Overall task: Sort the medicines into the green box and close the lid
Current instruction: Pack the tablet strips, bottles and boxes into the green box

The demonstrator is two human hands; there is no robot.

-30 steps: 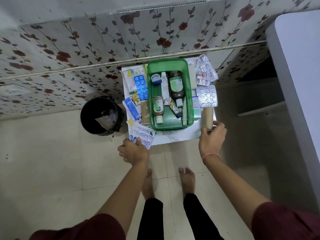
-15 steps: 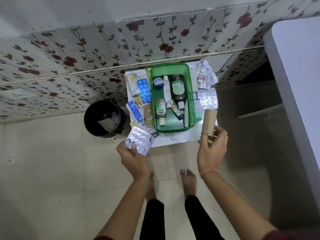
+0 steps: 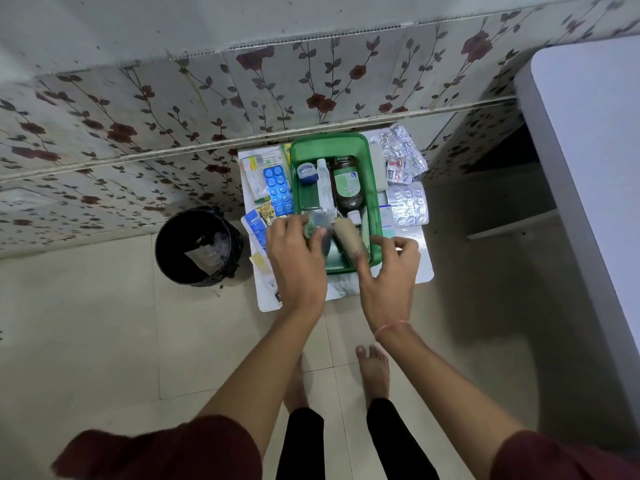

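Both hands are over the green box (image 3: pixel 330 145) mid-sort — left hand (image 3: pixel 298 258) fingers curl around something blurred, I cannot tell what; right hand (image 3: pixel 391 268) spread loosely and empty, brown roll (image 3: pixel 349 237) just beyond its fingertips. Next, I judge: fetch the blue blister strip (image 3: pixel 278 190).

The left hand (image 3: pixel 298 258) covered the near-left corner of the green box (image 3: pixel 330 143) and whatever it gripped was a blur. Print on the blister strips (image 3: pixel 405 202) was too small to read. Both sleeves ran off the bottom edge.
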